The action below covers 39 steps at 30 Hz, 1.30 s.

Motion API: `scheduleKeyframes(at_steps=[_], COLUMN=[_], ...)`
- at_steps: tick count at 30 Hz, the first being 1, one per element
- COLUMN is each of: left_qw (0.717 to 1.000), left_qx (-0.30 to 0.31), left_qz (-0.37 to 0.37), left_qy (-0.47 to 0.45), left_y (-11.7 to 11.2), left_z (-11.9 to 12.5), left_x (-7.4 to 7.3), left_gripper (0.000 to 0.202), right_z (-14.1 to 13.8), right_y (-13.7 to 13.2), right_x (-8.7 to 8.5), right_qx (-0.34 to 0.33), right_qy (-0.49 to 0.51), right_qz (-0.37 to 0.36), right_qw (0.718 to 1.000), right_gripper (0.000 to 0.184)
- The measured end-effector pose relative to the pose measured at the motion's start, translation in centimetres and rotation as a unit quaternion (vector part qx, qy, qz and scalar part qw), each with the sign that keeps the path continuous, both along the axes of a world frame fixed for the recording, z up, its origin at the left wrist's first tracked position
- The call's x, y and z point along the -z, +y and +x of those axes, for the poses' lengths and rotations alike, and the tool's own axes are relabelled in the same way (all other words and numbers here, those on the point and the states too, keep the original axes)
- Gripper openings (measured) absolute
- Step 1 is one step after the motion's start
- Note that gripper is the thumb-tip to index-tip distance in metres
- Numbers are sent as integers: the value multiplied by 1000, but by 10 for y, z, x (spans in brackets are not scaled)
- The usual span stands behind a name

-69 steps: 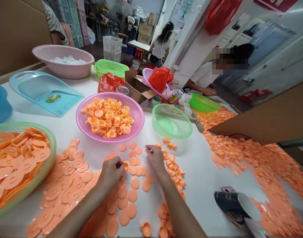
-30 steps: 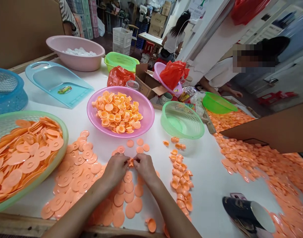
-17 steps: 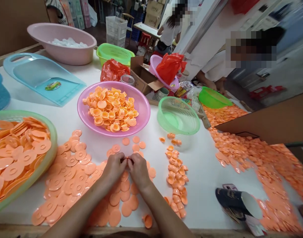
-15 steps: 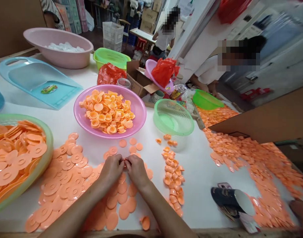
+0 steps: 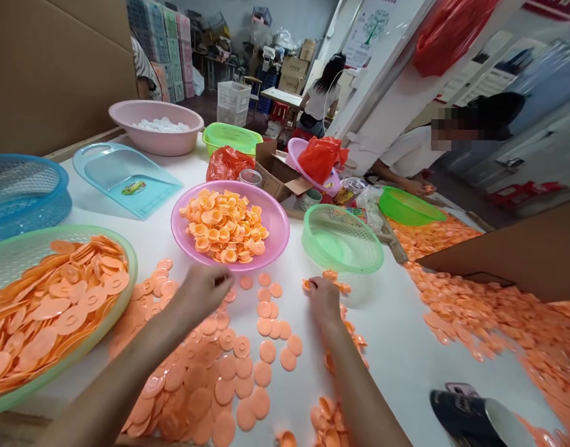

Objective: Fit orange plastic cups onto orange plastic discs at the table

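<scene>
Left hand (image 5: 203,292) poised above the white counter (image 5: 397,366), just beside the rim of a pink plastic bowl (image 5: 281,231), with its fingers (image 5: 222,280) curled inward; whether they hold anything cannot be told. Right hand (image 5: 325,299) near the foot of a pale green mesh basket (image 5: 341,239), with its fingers (image 5: 313,284) bent down at small orange cup-shaped pieces (image 5: 330,274); whether they grip one cannot be told. Flat peach discs (image 5: 226,366) lie scattered on the counter below and between the hands, and more cup-shaped pieces fill the pink bowl. To the left stand a large green basket (image 5: 135,267) heaped with discs, a blue mesh basket (image 5: 24,198) and a pale blue scoop-shaped tray (image 5: 126,177). Right: a wide drift of orange discs (image 5: 480,316) on the counter, reaching a bright green bowl (image 5: 408,208). Beyond it sits a co-worker (image 5: 406,158) in a white top, with a separate hand (image 5: 418,186).
</scene>
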<state>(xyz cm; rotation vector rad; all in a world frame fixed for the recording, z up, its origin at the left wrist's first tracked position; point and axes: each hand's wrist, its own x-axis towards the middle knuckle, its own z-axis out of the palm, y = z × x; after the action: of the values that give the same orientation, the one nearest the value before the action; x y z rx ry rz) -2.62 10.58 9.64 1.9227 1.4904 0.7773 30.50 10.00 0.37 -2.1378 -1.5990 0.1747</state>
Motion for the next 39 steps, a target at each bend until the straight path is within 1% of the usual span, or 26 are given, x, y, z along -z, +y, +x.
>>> scheduleKeyframes(at_steps=[1, 2, 4, 5, 7, 8, 10, 11, 12, 14, 17, 21, 23, 25, 28, 30, 32, 34, 36, 39], left_qw=[999, 997, 991, 987, 984, 984, 985, 986, 987, 989, 990, 992, 993, 995, 991, 984, 978, 974, 971, 975], left_qx=[21, 23, -1, -9, 3, 19, 45, 48, 45, 29, 27, 34, 47, 43, 6, -7, -11, -15, -18, -27], left_qz=[-19, -24, -15, -11, -15, -15, -14, -14, -15, -16, -7, -2, -20, -54, -131, -175, -205, -221, -229, -210], left_qy=[35, 71, 136, 158, 177, 175, 163, 157, 152, 146, 135, 120, 107, 68, -12, -36, -42, -51, -61, -70], left_y=[-10, -18, -29, -31, -33, -35, -38, -39, -41, -44, -45, -43, -39, -32, -20, -13, -9, -9, -11, -17], left_z=[0, 2, 9, 13, 23, 28, 35, 38, 39, 40, 41, 41, 39, 37, 42, 49, 56, 61, 62, 60], left_x=[18, 35, 63, 73, 85, 87, 88, 89, 89, 91, 95, 97, 95, 91, 83, 80, 82, 86, 91, 98], left_gripper=[23, 22, 21, 20, 18, 18, 18, 20, 22, 22, 15, 16, 17, 19, 21, 20, 19, 17, 15, 14], right_z=[-3, -6, -15, -22, -40, -52, -79, -91, -103, -120, -134, -142, -146, -148, -148, -146, -144, -143, -144, -150], right_y=[-2, -3, -6, -8, -13, -17, -24, -27, -30, -33, -33, -29, -27, -26, -23, -20, -17, -16, -20, -30], right_x=[0, 0, -5, -8, -16, -19, -23, -24, -24, -21, -16, -14, -14, -15, -17, -17, -18, -17, -14, -8], right_qx=[1, 4, 12, 13, -4, -23, -70, -90, -102, -105, -102, -130, -142, -152, -166, -169, -170, -172, -169, -142], right_qy=[5, 11, 21, 32, 101, 158, 281, 323, 347, 355, 312, 177, 111, 75, 58, 54, 62, 84, 111, 128], right_qz=[-4, -7, -10, -11, -28, -45, -90, -110, -126, -147, -165, -128, -118, -127, -137, -140, -151, -162, -158, -105], right_qw=[1000, 1000, 1000, 999, 994, 986, 953, 936, 924, 917, 930, 967, 976, 977, 975, 974, 972, 968, 967, 976], right_gripper=[22, 22, 20, 18, 17, 16, 14, 12, 11, 11, 13, 13, 13, 14, 14, 16, 16, 17, 17, 17])
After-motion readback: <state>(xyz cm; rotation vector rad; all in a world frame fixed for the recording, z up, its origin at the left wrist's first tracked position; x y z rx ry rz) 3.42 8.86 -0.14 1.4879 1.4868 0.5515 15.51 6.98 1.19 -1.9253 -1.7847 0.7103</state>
